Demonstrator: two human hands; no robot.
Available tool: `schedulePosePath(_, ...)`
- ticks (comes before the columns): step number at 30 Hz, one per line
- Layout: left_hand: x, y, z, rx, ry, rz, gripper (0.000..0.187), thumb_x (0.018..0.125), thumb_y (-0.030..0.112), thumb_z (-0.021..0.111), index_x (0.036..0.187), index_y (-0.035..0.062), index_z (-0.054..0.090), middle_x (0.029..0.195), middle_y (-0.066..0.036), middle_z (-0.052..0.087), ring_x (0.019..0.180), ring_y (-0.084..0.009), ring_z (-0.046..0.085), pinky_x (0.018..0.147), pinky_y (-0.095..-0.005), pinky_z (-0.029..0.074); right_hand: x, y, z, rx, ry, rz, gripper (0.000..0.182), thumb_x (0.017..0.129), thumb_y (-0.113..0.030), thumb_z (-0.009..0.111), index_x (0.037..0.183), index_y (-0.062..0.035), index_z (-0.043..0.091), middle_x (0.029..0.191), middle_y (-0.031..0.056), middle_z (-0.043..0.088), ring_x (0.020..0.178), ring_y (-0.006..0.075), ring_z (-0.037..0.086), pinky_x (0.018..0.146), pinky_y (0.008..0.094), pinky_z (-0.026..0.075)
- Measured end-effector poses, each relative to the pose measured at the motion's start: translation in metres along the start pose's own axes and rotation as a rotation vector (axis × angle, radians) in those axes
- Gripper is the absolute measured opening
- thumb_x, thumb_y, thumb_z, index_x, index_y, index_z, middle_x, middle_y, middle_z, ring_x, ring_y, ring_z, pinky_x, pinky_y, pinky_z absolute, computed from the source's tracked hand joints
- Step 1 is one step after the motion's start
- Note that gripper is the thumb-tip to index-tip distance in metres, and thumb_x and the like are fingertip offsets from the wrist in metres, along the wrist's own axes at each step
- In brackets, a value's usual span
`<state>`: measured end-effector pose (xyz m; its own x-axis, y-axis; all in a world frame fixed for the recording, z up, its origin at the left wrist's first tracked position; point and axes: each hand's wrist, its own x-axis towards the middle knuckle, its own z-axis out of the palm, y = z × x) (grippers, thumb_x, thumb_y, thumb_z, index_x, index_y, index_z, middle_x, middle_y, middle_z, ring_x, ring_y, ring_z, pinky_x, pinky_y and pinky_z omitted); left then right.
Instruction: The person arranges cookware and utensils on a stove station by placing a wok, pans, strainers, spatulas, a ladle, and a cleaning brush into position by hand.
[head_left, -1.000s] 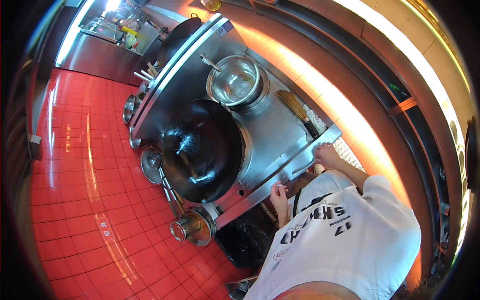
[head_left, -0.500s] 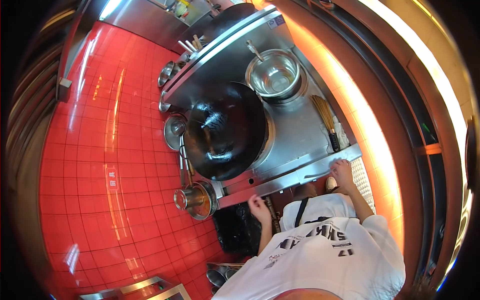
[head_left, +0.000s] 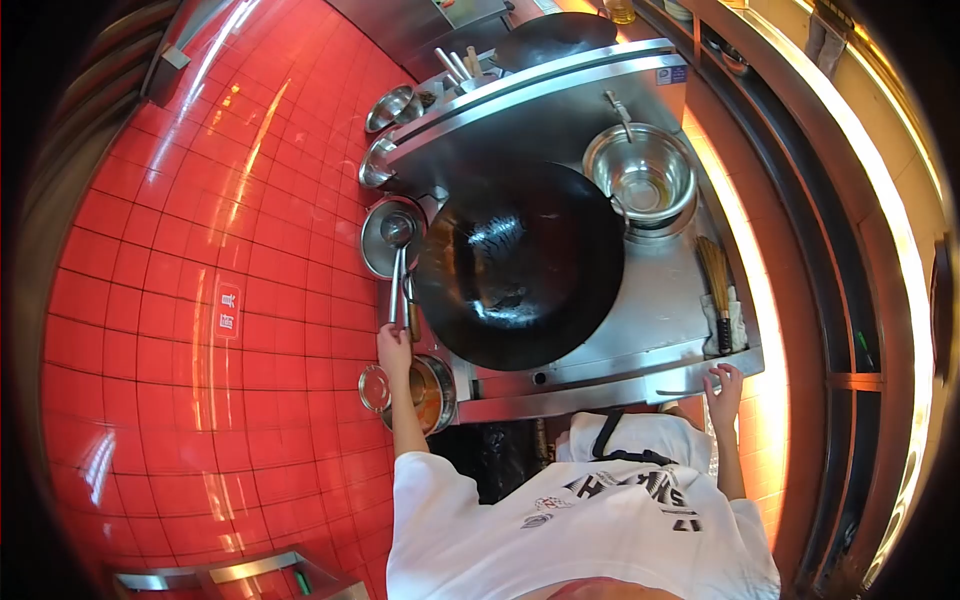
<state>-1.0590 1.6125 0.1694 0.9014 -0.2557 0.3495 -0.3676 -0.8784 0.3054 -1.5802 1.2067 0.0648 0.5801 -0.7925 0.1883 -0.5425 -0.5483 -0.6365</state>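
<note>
My left hand (head_left: 396, 348) is at the lower end of a metal ladle (head_left: 397, 272), with its fingers closed round the handle. The ladle's bowl rests in a round metal pan (head_left: 376, 240) left of the big black wok (head_left: 520, 265). A second, wooden-ended handle lies beside it. At the front right edge of the steel stove, my right hand (head_left: 724, 388) is empty, its fingers apart and slightly bent. Just beyond it, a bamboo brush (head_left: 716, 285) lies on a pale cloth (head_left: 738, 325).
Nested metal bowls (head_left: 640, 180) stand at the back right of the stove (head_left: 660, 300). A pot with orange liquid (head_left: 432, 400) is close to my left forearm. Metal bowls (head_left: 394, 108) and another wok (head_left: 556, 40) are farther back. Red tiles (head_left: 200, 300) cover the left side.
My left hand has moved forward and left from the stove's front edge and has taken hold of the ladle handle. My right hand stays near the right edge. The view has shifted.
</note>
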Motion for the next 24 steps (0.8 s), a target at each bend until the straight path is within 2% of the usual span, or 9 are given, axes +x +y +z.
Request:
schedulePosePath(1,0.010,-0.008,0.004,0.052,-0.190,-0.074,0.032,0.081,0.021,0.057,0.105,0.0006,0.050,0.100,-0.020,0.055,0.094,-0.0364,0.054,0.078,-0.0444,0.045,0.000,-0.012,0.003,-0.004,-0.001,0.028,0.019,0.075,-0.011,0.066,0.091,-0.0041,0.059,0.101,0.0125,0.051,0.098,0.0300,0.048,0.085,0.0388,0.039)
schedulePosePath(2,0.015,-0.013,0.014,0.252,-0.236,-0.045,0.038,0.079,0.025,0.059,0.106,0.0007,0.048,0.102,-0.021,0.054,0.093,-0.0377,0.055,0.079,-0.0446,0.046,-0.002,-0.026,0.005,0.017,0.008,0.036,0.017,0.077,-0.010,0.065,0.091,-0.0031,0.059,0.102,0.0129,0.051,0.099,0.0295,0.047,0.086,0.0383,0.039)
schedulePosePath(5,0.017,-0.038,0.056,0.377,-0.363,-0.092,0.042,0.076,0.021,0.062,0.108,-0.0007,0.043,0.105,-0.022,0.050,0.096,-0.0382,0.054,0.080,-0.0458,0.047,-0.012,-0.048,0.023,0.009,0.028,0.074,0.015,0.077,-0.010,0.064,0.090,-0.0024,0.059,0.102,0.0132,0.051,0.101,0.0293,0.047,0.087,0.0380,0.039)
schedulePosePath(11,0.018,-0.074,0.084,0.286,-0.435,-0.202,0.042,0.075,0.016,0.062,0.107,-0.0016,0.041,0.107,-0.025,0.050,0.092,-0.0405,0.056,0.081,-0.0464,0.047,-0.034,-0.068,0.040,0.034,-0.006,0.126,0.014,0.075,-0.005,0.064,0.087,-0.0022,0.059,0.101,0.0135,0.050,0.100,0.0294,0.048,0.085,0.0375,0.040)
schedulePosePath(15,0.025,-0.093,0.077,0.132,-0.367,-0.121,0.036,0.075,0.019,0.058,0.103,-0.0017,0.045,0.096,-0.026,0.056,0.096,-0.0417,0.056,0.082,-0.0483,0.045,-0.029,-0.070,0.046,0.056,0.003,0.096,0.010,0.076,-0.004,0.062,0.084,-0.0020,0.058,0.096,0.0127,0.051,0.093,0.0285,0.051,0.081,0.0356,0.042)
schedulePosePath(17,0.034,-0.079,0.051,-0.309,-0.460,-0.356,0.021,0.077,0.016,0.056,0.089,-0.0011,0.053,0.061,-0.010,0.056,0.053,-0.0204,0.059,0.049,-0.0336,0.049,-0.025,-0.072,0.052,0.163,0.002,0.143,0.009,0.076,-0.004,0.062,0.083,-0.0018,0.058,0.092,0.0120,0.052,0.088,0.0285,0.053,0.078,0.0349,0.043)
schedulePosePath(19,0.047,-0.093,0.050,-0.573,-0.536,-0.418,0.013,0.078,0.014,0.054,0.081,0.0013,0.054,0.056,-0.002,0.051,0.042,-0.0101,0.048,0.038,-0.0246,0.040,-0.027,-0.070,0.059,0.215,0.007,0.162,0.008,0.076,-0.004,0.061,0.083,-0.0019,0.058,0.089,0.0123,0.053,0.085,0.0294,0.054,0.075,0.0344,0.044)
schedulePosePath(22,0.053,-0.093,0.034,-0.555,-0.531,-0.420,0.008,0.077,0.011,0.054,0.076,0.0035,0.053,0.056,-0.001,0.049,0.042,-0.0084,0.046,0.037,-0.0239,0.037,-0.030,-0.079,0.058,0.180,-0.011,0.053,0.008,0.077,-0.005,0.060,0.084,-0.0018,0.060,0.088,0.0134,0.055,0.084,0.0292,0.055,0.072,0.0357,0.045)
schedulePosePath(24,0.055,-0.092,0.027,-0.571,-0.488,-0.374,0.007,0.076,0.010,0.055,0.077,0.0036,0.052,0.054,0.000,0.047,0.041,-0.0081,0.044,0.037,-0.0240,0.036,-0.033,-0.078,0.054,0.198,-0.018,0.116,0.009,0.077,-0.008,0.060,0.085,-0.0025,0.060,0.089,0.0129,0.055,0.087,0.0297,0.055,0.074,0.0368,0.045)
